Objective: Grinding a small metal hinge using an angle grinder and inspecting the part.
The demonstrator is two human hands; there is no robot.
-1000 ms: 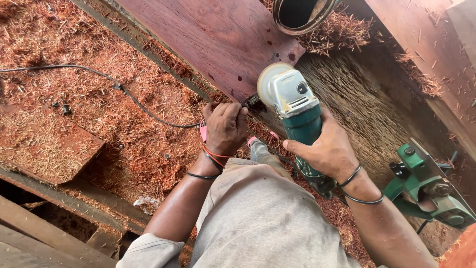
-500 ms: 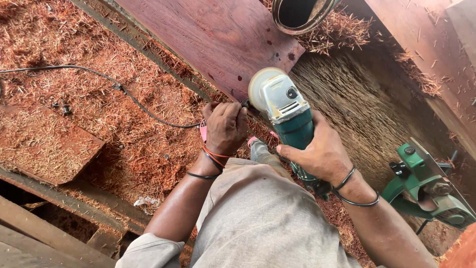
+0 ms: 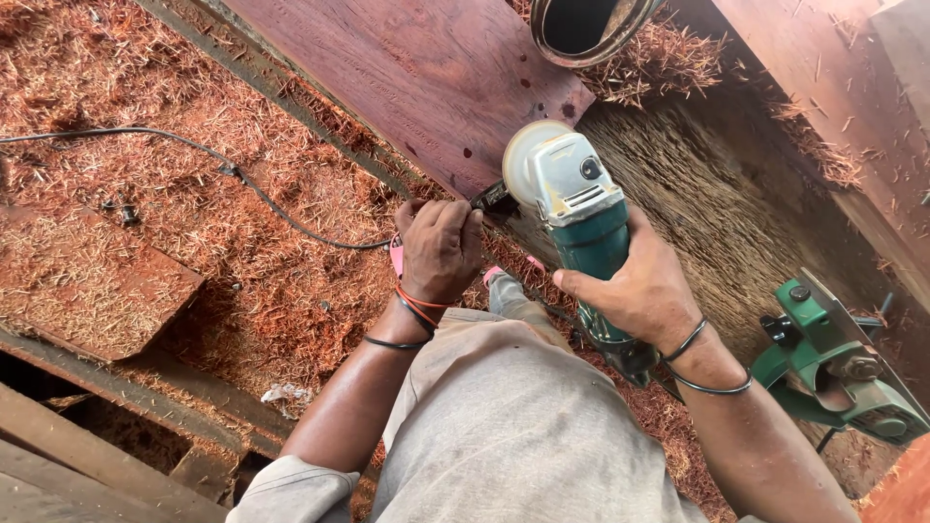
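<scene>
Two hands' fingers closed on a teal-bodied angle grinder (image 3: 579, 225), right hand (image 3: 644, 291) round barrel, left hand (image 3: 441, 247) gripping side handle.

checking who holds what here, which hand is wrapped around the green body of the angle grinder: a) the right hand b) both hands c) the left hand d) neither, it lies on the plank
a: the right hand is wrapped around the green body of the angle grinder, while the left hand grips the black side handle by the tool's head, at the edge of the reddish plank.
</scene>
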